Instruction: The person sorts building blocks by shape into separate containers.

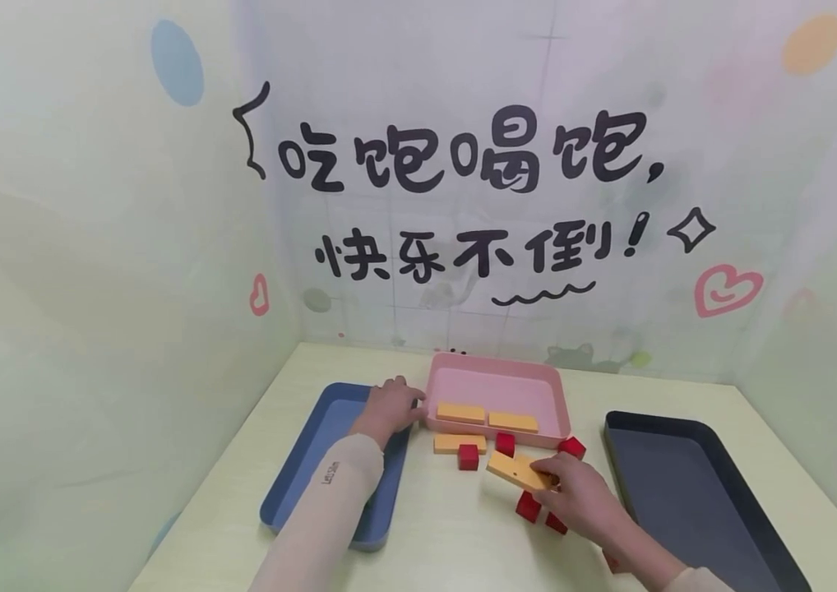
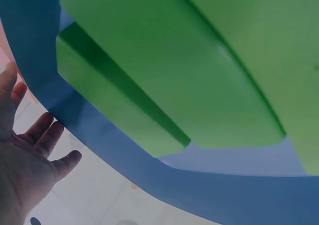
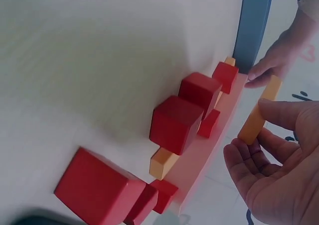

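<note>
My right hand (image 1: 583, 498) pinches a yellow-orange rectangular block (image 1: 510, 469) between thumb and fingers, above the table in front of the pink tray (image 1: 492, 367). The right wrist view shows that block (image 3: 258, 116) tilted in the grip. My left hand (image 1: 390, 408) reaches over the far right corner of the blue tray (image 1: 275, 493), fingertips right at the pink tray's left rim; its fingers are extended and it holds nothing. Two yellow-orange blocks (image 1: 460, 413) lie inside the pink tray, and another yellow-orange block (image 1: 448, 444) lies just in front of it.
Several red cubes (image 1: 468, 457) are scattered on the table around and below the right hand. Green blocks (image 2: 149, 75) lie in the blue tray in the left wrist view. A dark grey tray (image 1: 692, 501) stands at the right. A printed curtain (image 1: 478, 329) rises behind the table.
</note>
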{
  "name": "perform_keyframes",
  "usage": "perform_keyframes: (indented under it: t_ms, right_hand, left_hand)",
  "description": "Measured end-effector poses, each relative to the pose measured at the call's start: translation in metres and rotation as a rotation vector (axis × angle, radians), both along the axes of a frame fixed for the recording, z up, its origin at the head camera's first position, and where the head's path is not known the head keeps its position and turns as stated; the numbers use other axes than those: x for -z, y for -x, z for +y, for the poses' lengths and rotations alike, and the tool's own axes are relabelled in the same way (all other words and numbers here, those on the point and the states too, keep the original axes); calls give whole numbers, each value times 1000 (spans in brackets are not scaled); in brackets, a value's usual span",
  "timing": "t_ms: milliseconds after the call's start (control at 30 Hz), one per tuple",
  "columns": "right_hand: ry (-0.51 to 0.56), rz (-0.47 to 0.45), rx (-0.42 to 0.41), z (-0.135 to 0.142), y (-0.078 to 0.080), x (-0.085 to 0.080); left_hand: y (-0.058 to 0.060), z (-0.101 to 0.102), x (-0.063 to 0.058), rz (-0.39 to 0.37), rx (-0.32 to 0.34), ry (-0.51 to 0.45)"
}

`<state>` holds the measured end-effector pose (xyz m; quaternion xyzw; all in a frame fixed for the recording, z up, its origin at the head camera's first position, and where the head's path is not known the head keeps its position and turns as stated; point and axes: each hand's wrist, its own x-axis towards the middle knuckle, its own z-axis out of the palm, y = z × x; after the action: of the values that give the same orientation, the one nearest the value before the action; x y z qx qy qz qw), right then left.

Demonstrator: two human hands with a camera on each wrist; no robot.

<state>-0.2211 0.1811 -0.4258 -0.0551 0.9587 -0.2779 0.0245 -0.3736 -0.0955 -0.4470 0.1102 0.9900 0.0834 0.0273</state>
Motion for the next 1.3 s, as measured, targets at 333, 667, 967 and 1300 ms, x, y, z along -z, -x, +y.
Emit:
perform_keyframes:
  t_ms: [333, 667, 967, 1300]
  right_hand:
    - [55, 16, -24, 11, 24, -4]
    - [28, 55, -43, 30, 53, -8]
    - [7, 80, -110, 42, 82, -3]
    - [18, -1, -68, 53, 110, 0]
  left_hand:
    - [-2, 1, -2, -15, -8, 4]
    - [-2, 3, 1, 13, -4, 16]
    - [-6, 0, -3, -5, -14, -6]
    - [-4, 0, -2, -12, -17, -7]
